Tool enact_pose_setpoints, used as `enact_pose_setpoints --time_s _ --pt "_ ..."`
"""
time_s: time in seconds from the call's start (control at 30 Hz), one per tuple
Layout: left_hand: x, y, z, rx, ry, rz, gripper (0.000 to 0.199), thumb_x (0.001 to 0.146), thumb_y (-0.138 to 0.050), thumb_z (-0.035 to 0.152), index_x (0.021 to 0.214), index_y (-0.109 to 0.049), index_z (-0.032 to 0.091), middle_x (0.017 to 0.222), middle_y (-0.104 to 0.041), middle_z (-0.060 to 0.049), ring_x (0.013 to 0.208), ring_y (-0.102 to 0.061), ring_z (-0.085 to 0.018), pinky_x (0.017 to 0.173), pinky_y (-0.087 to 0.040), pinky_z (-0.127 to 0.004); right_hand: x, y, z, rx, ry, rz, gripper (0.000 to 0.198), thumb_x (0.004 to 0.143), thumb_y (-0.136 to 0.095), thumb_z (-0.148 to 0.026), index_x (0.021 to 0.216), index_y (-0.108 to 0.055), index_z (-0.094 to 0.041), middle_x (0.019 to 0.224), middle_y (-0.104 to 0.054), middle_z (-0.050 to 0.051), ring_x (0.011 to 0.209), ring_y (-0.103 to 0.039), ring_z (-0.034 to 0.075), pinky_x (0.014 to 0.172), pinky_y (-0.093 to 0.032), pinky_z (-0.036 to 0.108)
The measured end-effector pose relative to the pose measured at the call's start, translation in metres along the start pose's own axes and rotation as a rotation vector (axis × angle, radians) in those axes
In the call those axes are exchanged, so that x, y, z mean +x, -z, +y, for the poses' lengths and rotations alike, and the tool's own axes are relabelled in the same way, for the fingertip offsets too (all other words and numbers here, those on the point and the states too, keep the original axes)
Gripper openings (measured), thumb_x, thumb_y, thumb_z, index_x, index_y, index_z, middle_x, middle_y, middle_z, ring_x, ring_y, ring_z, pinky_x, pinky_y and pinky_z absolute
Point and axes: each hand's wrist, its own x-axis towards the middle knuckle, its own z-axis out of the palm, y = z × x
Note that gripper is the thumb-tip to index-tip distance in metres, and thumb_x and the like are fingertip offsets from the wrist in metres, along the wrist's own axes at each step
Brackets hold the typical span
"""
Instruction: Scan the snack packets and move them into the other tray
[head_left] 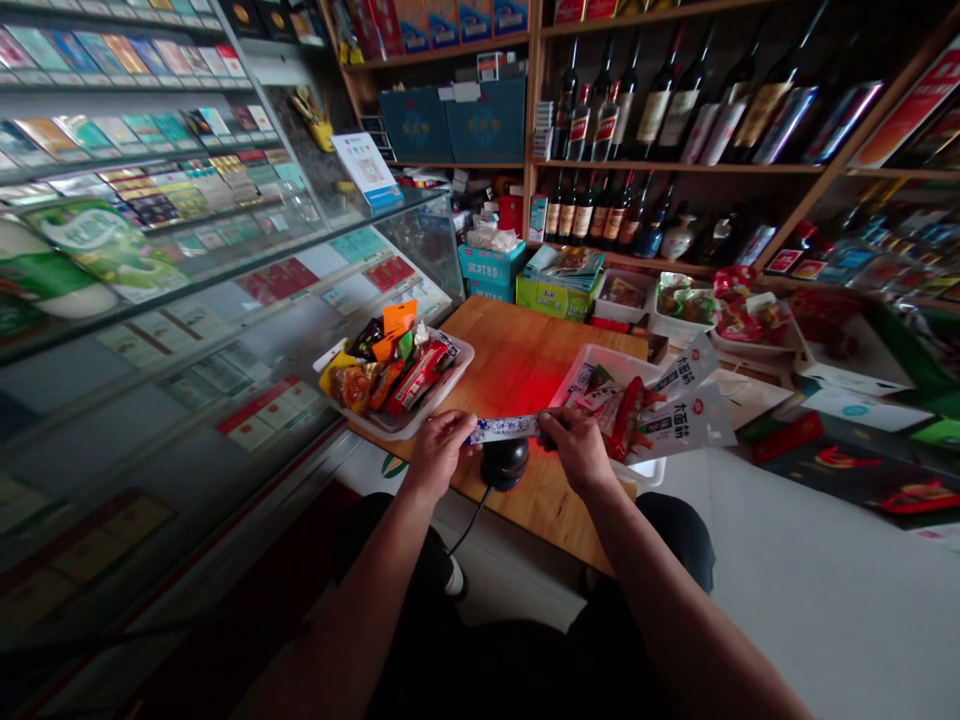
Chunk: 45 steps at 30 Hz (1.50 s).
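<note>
A narrow blue-and-white patterned packet [504, 430] is stretched level between my two hands. Its left end is pinched by my left hand [442, 450], and its dark right end by my right hand [579, 445]. Just below the packet is a black scanner [504, 465] on the table, its cable hanging over the front edge. Red light falls on the wood behind. To the left stands a white basket [469, 355] full of mixed snack packets. Right of my hands, another white basket [651, 472] holds red snack packets and large clear-and-white printed bags [682, 425].
The wooden table [495, 335] sits between a glass display counter [300, 255] on the left and shelves of bottles [630, 205] at the back. Several boxes and tubs of snacks [686, 305] line the right side. My knees are under the table's front edge.
</note>
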Motion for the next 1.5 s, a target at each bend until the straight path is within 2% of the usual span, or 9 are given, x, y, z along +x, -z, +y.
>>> enact_pose_setpoints --time_s 0.17,0.27,0.37,0.5,0.8,0.93,1.1,1.3,1.5 --pt "-0.006 0.002 -0.012 -0.146 0.062 -0.018 0.036 0.078 -0.077 0.047 0.092 -0.067 0.015 0.076 -0.066 0.0 0.055 -0.063 -0.01 0.047 -0.041 -0.019 -0.015 0.003 0.003 -0.004 0.057 -0.021 0.047 0.085 -0.066 -0.051 0.116 -0.063 -0.017 0.075 -0.068 0.001 0.059 -0.062 0.014 0.057 -0.05 0.026" --pt "-0.006 0.003 -0.016 -0.207 0.08 0.012 0.041 0.075 -0.08 0.044 0.1 -0.067 0.015 0.076 -0.067 0.0 0.053 -0.062 -0.009 0.044 -0.039 -0.018 -0.022 0.005 0.001 -0.037 0.101 -0.073 0.04 0.09 -0.057 -0.049 0.112 -0.066 -0.016 0.081 -0.07 0.003 0.066 -0.065 0.015 0.064 -0.053 0.028" --pt "-0.007 0.002 -0.014 -0.291 0.137 0.006 0.039 0.076 -0.079 0.044 0.095 -0.065 0.014 0.07 -0.067 -0.001 0.053 -0.062 -0.01 0.046 -0.04 -0.018 -0.027 0.006 -0.001 -0.098 0.12 -0.094 0.035 0.088 -0.06 -0.042 0.11 -0.069 -0.017 0.083 -0.072 0.005 0.073 -0.067 0.017 0.07 -0.055 0.029" --pt "-0.012 0.0 -0.009 -0.369 0.161 -0.064 0.042 0.083 -0.071 0.052 0.096 -0.065 0.013 0.076 -0.071 -0.006 0.063 -0.068 -0.015 0.054 -0.048 -0.024 -0.03 0.007 -0.002 -0.127 0.113 -0.009 0.034 0.085 -0.066 -0.045 0.102 -0.071 -0.016 0.077 -0.071 0.005 0.069 -0.066 0.017 0.066 -0.053 0.027" --pt "-0.015 -0.001 -0.018 -0.142 0.02 0.013 0.032 0.08 -0.076 0.046 0.086 -0.069 0.015 0.068 -0.066 0.0 0.058 -0.06 -0.01 0.053 -0.043 -0.02 -0.029 0.015 0.005 -0.307 0.064 0.058 0.043 0.089 -0.059 -0.057 0.073 -0.066 -0.018 0.054 -0.058 0.0 0.048 -0.051 0.013 0.045 -0.036 0.024" --pt "-0.015 -0.003 -0.018 -0.117 0.03 0.022 0.035 0.08 -0.075 0.049 0.091 -0.068 0.016 0.067 -0.066 -0.001 0.057 -0.062 -0.013 0.048 -0.041 -0.02 -0.03 0.014 0.005 -0.306 0.074 0.065 0.043 0.089 -0.059 -0.058 0.079 -0.069 -0.017 0.057 -0.06 0.001 0.05 -0.054 0.015 0.047 -0.04 0.024" --pt "-0.016 -0.009 -0.012 -0.017 0.084 0.005 0.04 0.083 -0.069 0.057 0.079 -0.063 0.018 0.062 -0.06 0.001 0.043 -0.049 -0.008 0.038 -0.029 -0.019 -0.034 0.01 0.005 -0.305 0.083 0.093 0.039 0.089 -0.059 -0.055 0.088 -0.073 -0.018 0.063 -0.065 0.002 0.057 -0.061 0.017 0.053 -0.047 0.025" --pt "-0.013 -0.019 -0.011 -0.008 0.04 0.047 0.035 0.08 -0.074 0.05 0.079 -0.062 0.018 0.058 -0.054 0.004 0.048 -0.05 -0.009 0.043 -0.033 -0.02 -0.038 0.006 0.011 -0.384 0.166 0.096 0.038 0.089 -0.06 -0.051 0.095 -0.076 -0.018 0.068 -0.068 0.004 0.062 -0.063 0.018 0.06 -0.05 0.027" --pt "-0.011 -0.019 -0.014 -0.03 -0.019 0.022 0.03 0.079 -0.077 0.043 0.087 -0.064 0.017 0.067 -0.06 0.003 0.056 -0.054 -0.01 0.05 -0.039 -0.02 -0.047 0.007 0.017 -0.427 0.135 0.036 0.039 0.093 -0.055 -0.052 0.082 -0.073 -0.018 0.065 -0.067 0.004 0.061 -0.061 0.018 0.057 -0.047 0.026"
